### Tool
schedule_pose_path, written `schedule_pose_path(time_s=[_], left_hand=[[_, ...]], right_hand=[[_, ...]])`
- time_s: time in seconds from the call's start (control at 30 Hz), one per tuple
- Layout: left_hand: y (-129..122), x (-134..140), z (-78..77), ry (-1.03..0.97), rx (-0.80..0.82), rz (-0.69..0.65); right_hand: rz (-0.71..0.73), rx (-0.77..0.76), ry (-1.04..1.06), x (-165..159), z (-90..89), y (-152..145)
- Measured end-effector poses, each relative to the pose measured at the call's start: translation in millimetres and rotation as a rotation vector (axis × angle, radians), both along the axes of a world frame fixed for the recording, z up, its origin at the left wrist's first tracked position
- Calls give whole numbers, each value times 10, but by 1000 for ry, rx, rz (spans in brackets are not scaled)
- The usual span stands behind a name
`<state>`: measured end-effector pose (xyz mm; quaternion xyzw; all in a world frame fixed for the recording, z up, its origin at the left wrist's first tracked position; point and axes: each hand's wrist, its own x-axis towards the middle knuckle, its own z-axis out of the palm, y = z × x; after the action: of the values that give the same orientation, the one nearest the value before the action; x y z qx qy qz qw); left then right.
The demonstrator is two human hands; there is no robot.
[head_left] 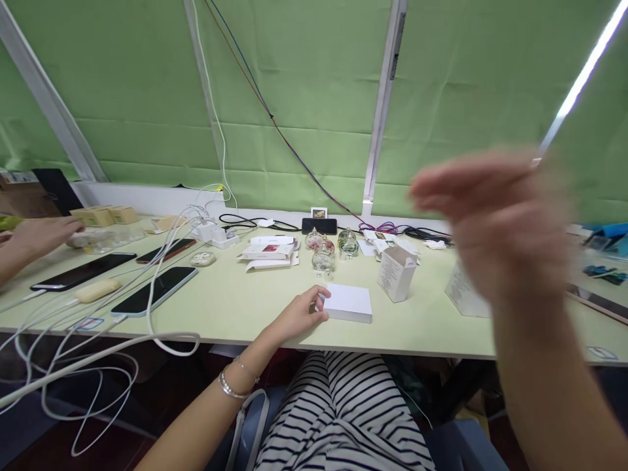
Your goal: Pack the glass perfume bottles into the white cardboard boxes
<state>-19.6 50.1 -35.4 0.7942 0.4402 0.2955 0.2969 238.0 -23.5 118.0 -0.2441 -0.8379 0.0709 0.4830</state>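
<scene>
At the near edge of the worktop (426, 330), midway along: flat white box (347, 302) lying face up. Left hand (301, 315) on its left end, thumb at the near corner, fingers curled over the top; grip narrow, closed on that end. Right hand (500, 222) raised well above the surface, close to the camera and badly blurred; fingers bent, but cannot tell whether its grip holds anything. Right of the flat box, apart from it, a printed carton (395, 278) upright, top flap raised. Second carton (464, 291) farther right, partly hidden by the right arm. Beyond the flat box, a cluster of ornate glass bottles (322, 260); left of these, stacked packaging (269, 252). Far left: another person's hand (44, 235).
</scene>
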Motion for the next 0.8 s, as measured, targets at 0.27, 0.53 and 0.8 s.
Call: schedule_pose_path(time_s=[0.27,0.53,0.8], left_hand=[[2,2,-10,9,-6,17],[15,-6,-18,-28,-7,-40],[-1,-2,-1,-65,-38,-38]], right_hand=[[-184,-608,-317,-101,-1443,742],[-107,-733,-103,-19,-1668,699],[-109,-703,-68,-39,-1676,716]])
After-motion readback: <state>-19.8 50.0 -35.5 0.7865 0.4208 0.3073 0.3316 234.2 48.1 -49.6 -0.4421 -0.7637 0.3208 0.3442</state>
